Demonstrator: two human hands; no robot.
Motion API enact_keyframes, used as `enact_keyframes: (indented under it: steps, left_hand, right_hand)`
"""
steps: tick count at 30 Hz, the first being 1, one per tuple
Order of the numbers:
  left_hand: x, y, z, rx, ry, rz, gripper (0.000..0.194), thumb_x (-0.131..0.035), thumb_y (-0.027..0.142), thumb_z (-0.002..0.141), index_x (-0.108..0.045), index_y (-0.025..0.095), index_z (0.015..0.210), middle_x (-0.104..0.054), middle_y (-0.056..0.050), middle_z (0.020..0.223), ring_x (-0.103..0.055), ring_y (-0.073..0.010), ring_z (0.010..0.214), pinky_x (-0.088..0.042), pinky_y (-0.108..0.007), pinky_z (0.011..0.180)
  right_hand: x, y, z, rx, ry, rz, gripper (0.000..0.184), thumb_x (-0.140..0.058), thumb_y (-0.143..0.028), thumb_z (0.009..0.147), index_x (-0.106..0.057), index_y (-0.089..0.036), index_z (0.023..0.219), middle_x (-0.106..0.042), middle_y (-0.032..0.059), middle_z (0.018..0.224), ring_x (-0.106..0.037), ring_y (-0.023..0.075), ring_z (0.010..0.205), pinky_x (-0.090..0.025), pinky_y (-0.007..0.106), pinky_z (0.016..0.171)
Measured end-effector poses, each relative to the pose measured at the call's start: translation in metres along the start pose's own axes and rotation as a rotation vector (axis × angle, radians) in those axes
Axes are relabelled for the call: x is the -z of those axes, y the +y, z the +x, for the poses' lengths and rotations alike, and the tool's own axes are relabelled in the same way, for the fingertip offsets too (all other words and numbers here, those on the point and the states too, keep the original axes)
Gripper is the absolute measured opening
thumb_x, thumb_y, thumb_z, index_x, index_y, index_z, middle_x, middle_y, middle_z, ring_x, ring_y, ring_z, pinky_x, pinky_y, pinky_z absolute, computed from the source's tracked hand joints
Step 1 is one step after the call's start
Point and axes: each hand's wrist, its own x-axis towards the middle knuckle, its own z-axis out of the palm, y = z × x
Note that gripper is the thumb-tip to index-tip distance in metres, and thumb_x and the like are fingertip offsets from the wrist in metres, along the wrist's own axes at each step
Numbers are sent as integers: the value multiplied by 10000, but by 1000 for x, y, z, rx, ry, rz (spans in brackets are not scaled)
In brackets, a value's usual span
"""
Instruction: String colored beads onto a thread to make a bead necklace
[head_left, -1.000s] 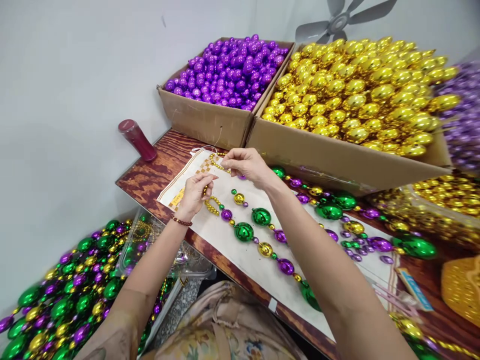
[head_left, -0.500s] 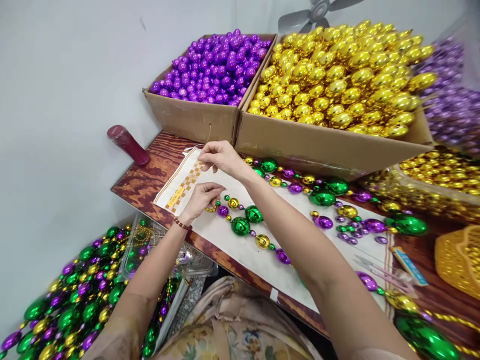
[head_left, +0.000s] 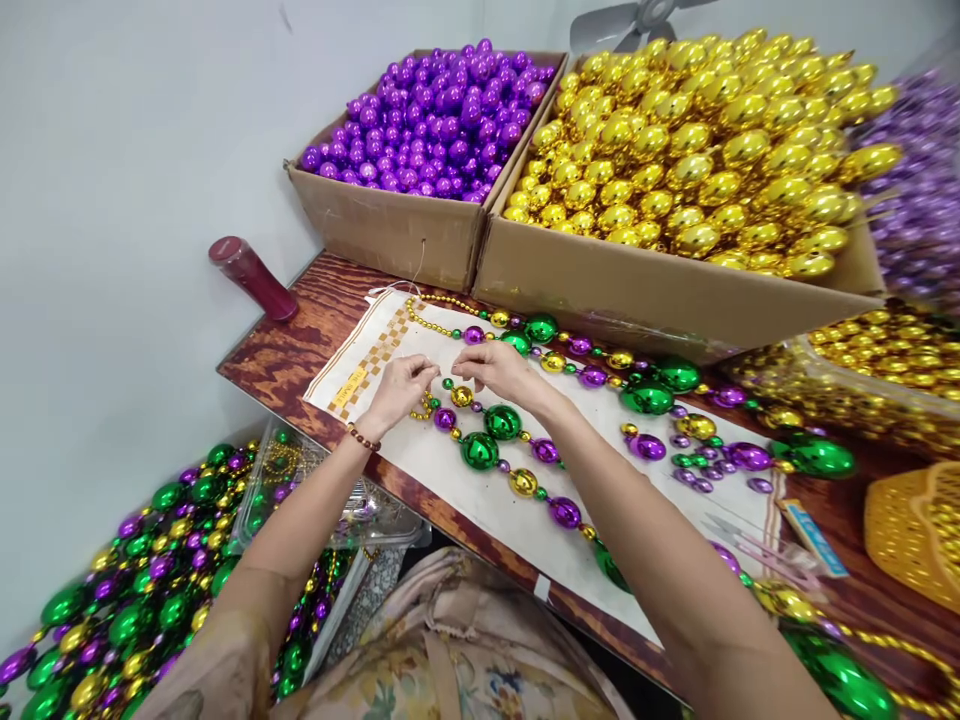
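My left hand [head_left: 403,388], wearing a brown bead bracelet [head_left: 364,438], is pinched just above the end of a bead strand [head_left: 480,450]. That strand has purple, gold and green beads, with tiny gold ones by my fingers. Close by on the right, my right hand [head_left: 499,372] also pinches with thumb and forefinger. Whatever either hand holds is too fine to make out. Both are over a white cloth [head_left: 442,480] with a checked border. Behind them lies a second bead strand [head_left: 577,345], ending in small gold beads.
Cardboard boxes of purple beads [head_left: 450,120] and gold beads [head_left: 690,160] stand at the back. A dark red bottle [head_left: 255,280] is at the left. Loose small beads [head_left: 701,465], scissors [head_left: 757,550] and a yellow basket [head_left: 900,520] lie right. Finished-looking strands [head_left: 142,580] hang lower left.
My right hand has come down and right from the cloth's checked border, nearer the table's middle. My left hand has shifted slightly left. The far strand's small gold beads have come into sight.
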Motion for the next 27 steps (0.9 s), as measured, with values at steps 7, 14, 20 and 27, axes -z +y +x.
enact_keyframes:
  steps: [7, 14, 20, 27]
  left_hand:
    - [7, 6, 5, 106, -167, 64, 260, -597, 288, 818, -582, 158, 593, -494, 24, 499, -415, -95, 488, -280, -236, 519]
    - [15, 8, 7, 337, -349, -452, 344, -820, 425, 630, -711, 117, 739, -404, 72, 440, -259, -30, 405, -132, -213, 438]
    - [17, 13, 7, 184, -335, -337, 266, -770, 388, 697, -707, 132, 732, -466, 53, 512, -332, -48, 454, -221, -207, 456]
    - [12, 13, 7, -361, -80, 224, 203, -568, 246, 886, -713, 163, 772, -640, -20, 677, -541, -122, 631, -390, -254, 645]
  right_hand:
    - [-3, 8, -8, -6, 182, 49, 237, -607, -327, 836, -737, -161, 726, -644, 4, 599, -559, 123, 513, -406, 258, 576]
    - [-10, 8, -39, 110, 128, -88, 253, -580, -340, 871, -781, -192, 830, -713, 20, 723, -607, 150, 655, -389, 259, 613]
    - [-6, 4, -30, 6, 28, 300, 409, -545, -504, 914, -753, -152, 910, -630, 8, 555, -567, 124, 467, -419, 229, 481]
    - [-1, 3, -2, -125, -172, 494, 153, -684, -274, 807, -740, -150, 878, -632, -26, 535, -439, 60, 346, -294, 194, 363]
